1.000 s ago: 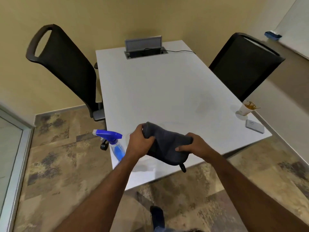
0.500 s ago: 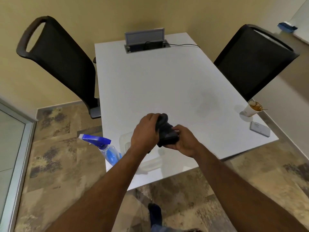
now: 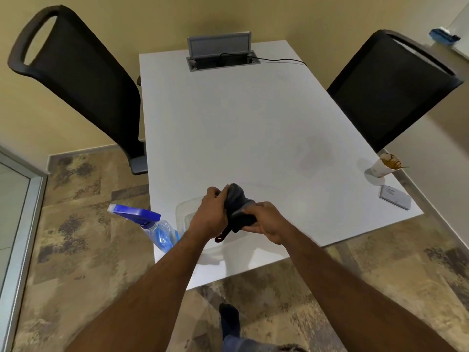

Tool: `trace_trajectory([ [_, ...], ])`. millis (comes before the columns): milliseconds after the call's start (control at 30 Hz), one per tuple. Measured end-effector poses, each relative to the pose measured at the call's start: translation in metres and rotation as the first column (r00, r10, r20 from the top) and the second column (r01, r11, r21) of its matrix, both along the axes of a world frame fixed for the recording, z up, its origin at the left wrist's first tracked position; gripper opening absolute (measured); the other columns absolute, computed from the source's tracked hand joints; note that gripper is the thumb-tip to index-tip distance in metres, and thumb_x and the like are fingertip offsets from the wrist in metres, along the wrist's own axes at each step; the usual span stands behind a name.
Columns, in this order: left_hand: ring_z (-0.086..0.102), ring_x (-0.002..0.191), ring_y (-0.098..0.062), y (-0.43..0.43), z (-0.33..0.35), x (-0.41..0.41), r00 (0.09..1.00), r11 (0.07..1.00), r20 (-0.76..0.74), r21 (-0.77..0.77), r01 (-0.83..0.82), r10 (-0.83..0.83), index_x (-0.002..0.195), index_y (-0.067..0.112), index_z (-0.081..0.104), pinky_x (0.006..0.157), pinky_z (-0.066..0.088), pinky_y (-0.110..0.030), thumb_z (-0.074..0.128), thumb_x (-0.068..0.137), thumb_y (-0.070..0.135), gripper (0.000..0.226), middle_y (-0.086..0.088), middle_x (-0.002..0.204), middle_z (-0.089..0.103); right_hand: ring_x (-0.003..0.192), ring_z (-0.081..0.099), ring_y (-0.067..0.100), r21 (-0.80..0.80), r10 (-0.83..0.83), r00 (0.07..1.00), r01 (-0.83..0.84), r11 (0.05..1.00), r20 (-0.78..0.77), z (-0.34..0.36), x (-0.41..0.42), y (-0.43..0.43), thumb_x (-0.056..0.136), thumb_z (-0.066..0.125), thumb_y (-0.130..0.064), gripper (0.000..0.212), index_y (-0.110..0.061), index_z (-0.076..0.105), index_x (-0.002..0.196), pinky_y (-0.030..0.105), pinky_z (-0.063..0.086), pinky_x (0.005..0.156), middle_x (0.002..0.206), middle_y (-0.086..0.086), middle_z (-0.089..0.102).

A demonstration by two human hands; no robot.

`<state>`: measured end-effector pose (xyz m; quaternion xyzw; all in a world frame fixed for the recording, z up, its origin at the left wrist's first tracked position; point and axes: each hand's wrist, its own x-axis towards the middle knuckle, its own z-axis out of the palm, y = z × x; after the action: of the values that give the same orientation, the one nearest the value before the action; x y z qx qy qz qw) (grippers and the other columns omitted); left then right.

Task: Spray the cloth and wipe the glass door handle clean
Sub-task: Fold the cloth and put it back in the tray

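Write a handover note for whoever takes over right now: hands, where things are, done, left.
Left hand: shut on the dark grey cloth, bunched above the near edge of the white table.
Right hand: shut on the same cloth from the other side.
Blue-trigger spray bottle: at the table's near left corner, untouched, beside a clear plastic container.
Done: cloth picked up and folded into a wad.
Left: spray the cloth, go to the glass door (only a glazed frame shows at far left; no handle in view), wipe the handle.
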<state>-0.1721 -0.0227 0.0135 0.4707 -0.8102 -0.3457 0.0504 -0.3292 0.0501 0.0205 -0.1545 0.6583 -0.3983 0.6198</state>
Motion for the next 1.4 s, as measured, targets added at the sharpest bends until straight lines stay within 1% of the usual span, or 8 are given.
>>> trace_trajectory([
  [133,0.056,0.114,-0.03,-0.01,-0.006,-0.001,1.0,1.0,0.027,0.004,0.0,0.0,0.152,0.016,0.04,0.103,0.05,-0.042,0.054,0.098,0.009,0.056,-0.012,0.137,0.044,0.101,0.068,0.03,0.057,0.135,0.915,-0.122,0.991,-0.381,-0.007,0.001,0.003,0.088,0.07,-0.024,0.047,-0.008,0.051,0.127,0.042,0.062,0.079,0.115,0.015,0.064],
  [300,0.054,0.122,-0.029,-0.017,-0.01,-0.003,0.999,0.999,0.04,-0.052,-0.006,0.008,0.153,0.018,0.04,0.106,0.049,-0.043,0.06,0.098,0.01,0.059,-0.01,0.14,0.045,0.09,0.071,0.028,0.034,0.199,0.804,-0.218,0.975,-0.56,-0.014,0.0,0.007,0.089,0.07,-0.029,0.05,-0.008,0.056,0.132,0.039,0.063,0.073,0.119,0.015,0.068],
  [533,0.051,0.122,-0.029,-0.023,-0.004,-0.004,1.0,0.992,0.014,-0.128,0.02,-0.018,0.151,0.019,0.046,0.103,0.049,-0.045,0.057,0.093,0.005,0.061,-0.009,0.137,0.05,0.073,0.069,0.016,0.013,0.12,0.849,-0.132,0.991,-0.514,-0.023,0.0,0.014,0.085,0.071,-0.025,0.048,-0.015,0.051,0.128,0.025,0.061,0.061,0.108,0.005,0.063],
  [733,0.052,0.124,-0.029,-0.027,-0.004,-0.017,0.986,0.988,0.133,-0.106,0.116,-0.101,0.153,0.02,0.041,0.104,0.048,-0.044,0.059,0.091,0.005,0.066,-0.008,0.139,0.055,0.088,0.07,0.023,0.023,0.146,0.849,-0.155,0.988,-0.507,-0.033,0.003,0.016,0.084,0.076,-0.029,0.049,-0.016,0.052,0.125,0.025,0.062,0.061,0.119,0.012,0.065],
  [933,0.062,0.104,-0.028,-0.03,-0.017,-0.018,0.988,0.996,0.152,-0.083,-0.02,0.032,0.137,0.016,0.049,0.088,0.055,-0.04,0.056,0.096,0.006,0.043,-0.014,0.122,0.062,0.091,0.068,0.016,0.009,0.188,0.586,-0.294,0.956,-0.788,-0.039,0.006,0.014,0.084,0.072,-0.048,0.049,-0.019,0.065,0.123,0.02,0.051,0.079,0.112,0.003,0.074],
  [1100,0.045,0.129,-0.028,-0.021,-0.034,-0.008,0.99,0.97,0.133,-0.241,-0.012,0.045,0.142,0.015,0.052,0.103,0.047,-0.039,0.063,0.095,0.01,0.048,-0.009,0.145,0.045,0.096,0.064,0.02,0.11,0.28,0.433,-0.378,0.919,-0.857,-0.041,0.01,0.012,0.084,0.069,-0.054,0.053,-0.023,0.062,0.126,0.028,0.051,0.086,0.115,0.004,0.061],
  [1267,0.046,0.122,-0.025,0.001,-0.041,-0.005,0.986,0.937,0.113,-0.339,-0.081,0.126,0.138,0.018,0.056,0.104,0.041,-0.037,0.065,0.097,0.026,0.043,-0.008,0.136,0.049,0.097,0.064,0.022,0.166,0.334,0.342,-0.437,0.884,-0.878,-0.035,0.003,0.016,0.082,0.071,-0.055,0.059,-0.024,0.055,0.13,0.031,0.055,0.089,0.12,0.003,0.046],
  [1400,0.056,0.111,-0.023,0.021,-0.048,-0.007,0.965,0.956,0.125,-0.212,-0.201,0.231,0.131,0.017,0.056,0.096,0.051,-0.037,0.062,0.097,0.039,0.04,-0.007,0.129,0.054,0.101,0.062,0.021,0.174,0.363,0.312,-0.498,0.849,-0.878,-0.033,-0.003,0.022,0.084,0.07,-0.052,0.056,-0.027,0.056,0.132,0.029,0.053,0.091,0.124,0.003,0.048],
])
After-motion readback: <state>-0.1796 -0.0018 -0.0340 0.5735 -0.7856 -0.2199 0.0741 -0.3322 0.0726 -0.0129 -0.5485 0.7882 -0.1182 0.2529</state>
